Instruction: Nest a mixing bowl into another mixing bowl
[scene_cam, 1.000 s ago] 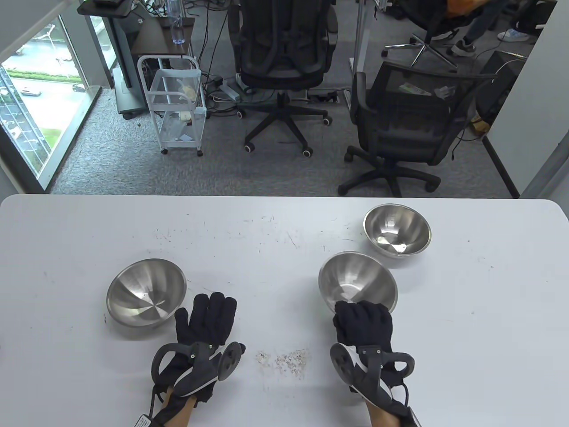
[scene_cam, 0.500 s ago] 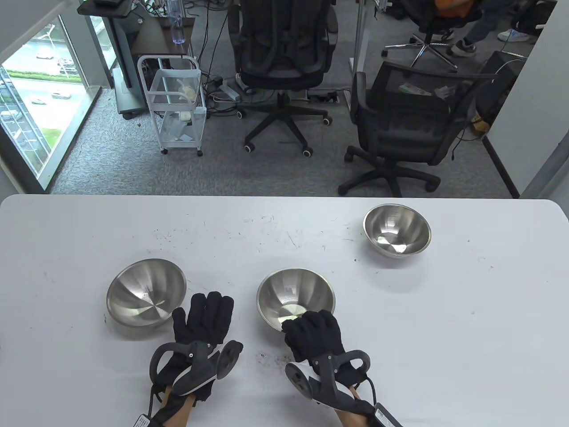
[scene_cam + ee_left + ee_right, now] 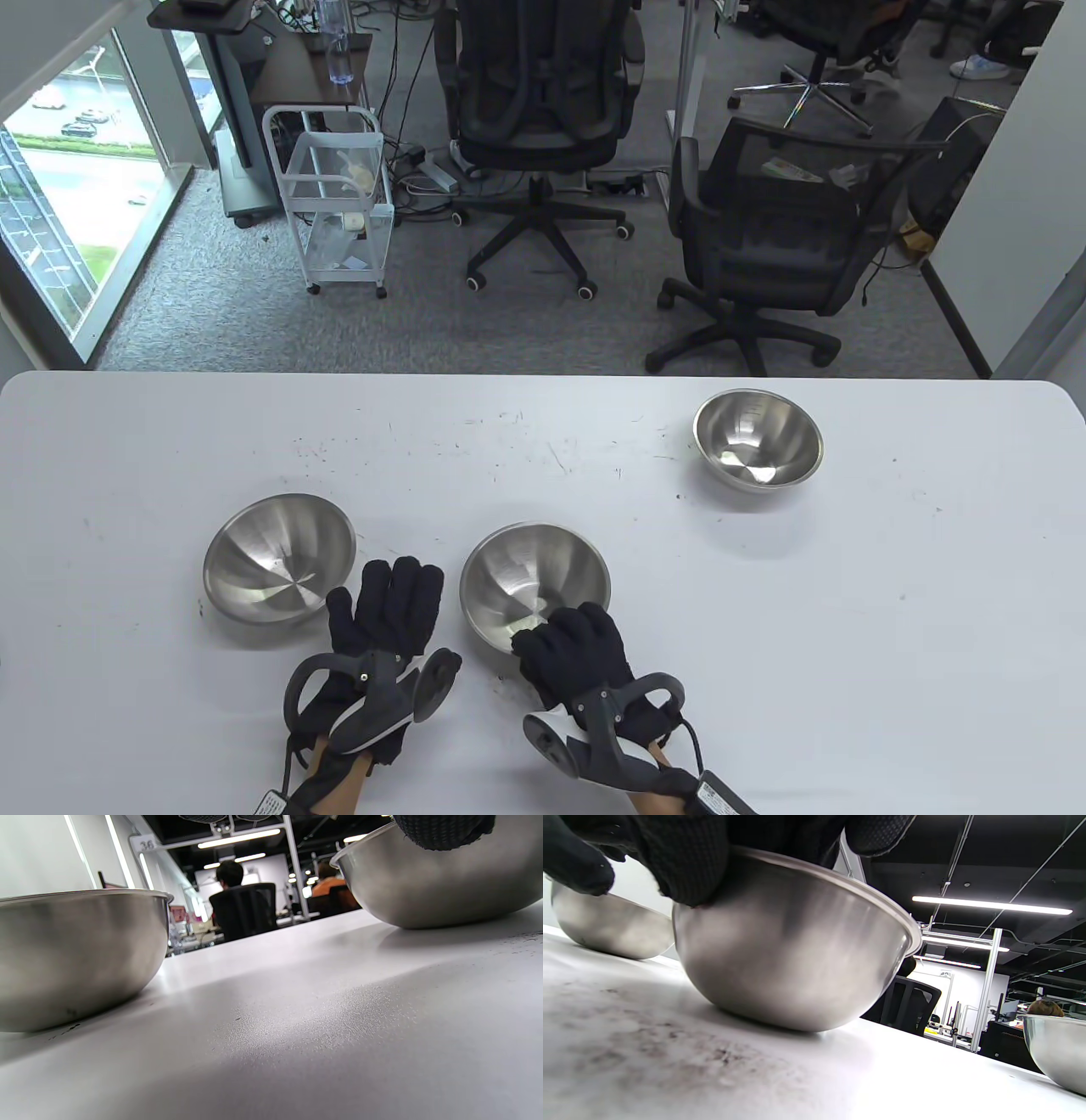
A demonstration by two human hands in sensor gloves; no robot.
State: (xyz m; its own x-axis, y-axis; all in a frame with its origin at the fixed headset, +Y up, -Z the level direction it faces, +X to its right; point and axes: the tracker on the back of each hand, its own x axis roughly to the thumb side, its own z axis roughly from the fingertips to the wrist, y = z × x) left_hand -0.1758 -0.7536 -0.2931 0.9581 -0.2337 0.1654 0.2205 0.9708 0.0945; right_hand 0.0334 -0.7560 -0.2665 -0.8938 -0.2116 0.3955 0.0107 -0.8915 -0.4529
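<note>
Three steel mixing bowls stand on the white table (image 3: 891, 594). My right hand (image 3: 570, 649) grips the near rim of the middle bowl (image 3: 530, 577), which rests on the table; in the right wrist view my fingers (image 3: 687, 861) wrap over its rim (image 3: 806, 955). The left bowl (image 3: 276, 556) sits just left of it, and it fills the left of the left wrist view (image 3: 76, 955). My left hand (image 3: 390, 607) lies flat and open on the table between these two bowls, touching neither. The third bowl (image 3: 758, 437) stands at the far right.
Dark crumbs and scuffs mark the table by my right hand (image 3: 509, 679). Beyond the far table edge stand office chairs (image 3: 764, 238) and a white cart (image 3: 339, 204). The third bowl shows at the right edge of the right wrist view (image 3: 1056, 1048).
My right hand has slid the middle bowl leftward across the table, from near the far right bowl to close beside my left hand. The left hand has stayed put.
</note>
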